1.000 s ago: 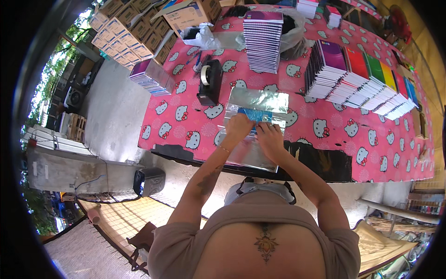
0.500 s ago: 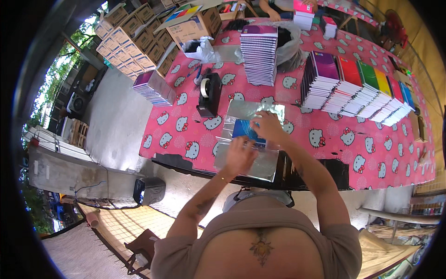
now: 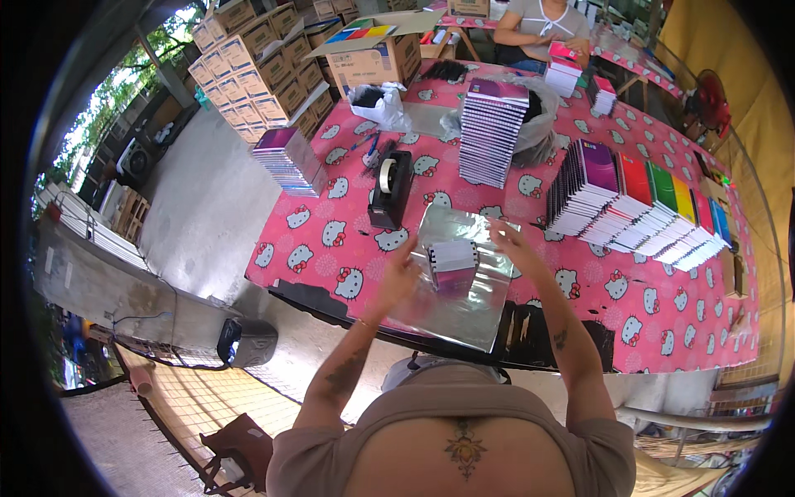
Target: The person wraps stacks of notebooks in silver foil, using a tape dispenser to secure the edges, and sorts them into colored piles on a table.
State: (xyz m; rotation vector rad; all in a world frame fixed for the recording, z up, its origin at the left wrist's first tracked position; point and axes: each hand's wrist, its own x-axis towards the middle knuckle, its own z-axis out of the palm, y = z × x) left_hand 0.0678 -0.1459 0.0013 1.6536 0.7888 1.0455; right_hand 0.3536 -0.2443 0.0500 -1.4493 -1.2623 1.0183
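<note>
A clear plastic sheet (image 3: 472,327) lies on the table in front of me. On it rests a small set of spiral notebooks (image 3: 454,258), white with black binding loops along the sides and purple at the near end. My left hand (image 3: 401,277) is just left of the notebooks, slightly blurred, its fingers apart. Over the sheet's far right edge is my right hand (image 3: 511,245), fingers spread; whether they touch the plastic is unclear. A black tape dispenser (image 3: 391,190) stands beyond my left hand.
A tall notebook stack (image 3: 493,137) stands ahead, with rows of coloured notebooks (image 3: 638,207) at right and a wrapped pile (image 3: 290,161) at left. Plastic bags (image 3: 381,108) and an open carton (image 3: 373,66) are farther back. Across the table, a person (image 3: 542,33) handles pink notebooks.
My hands have moved apart from over a blue cover on the sheet. White and purple notebook surfaces now show there. The whole view has shifted, showing more of the person across the table.
</note>
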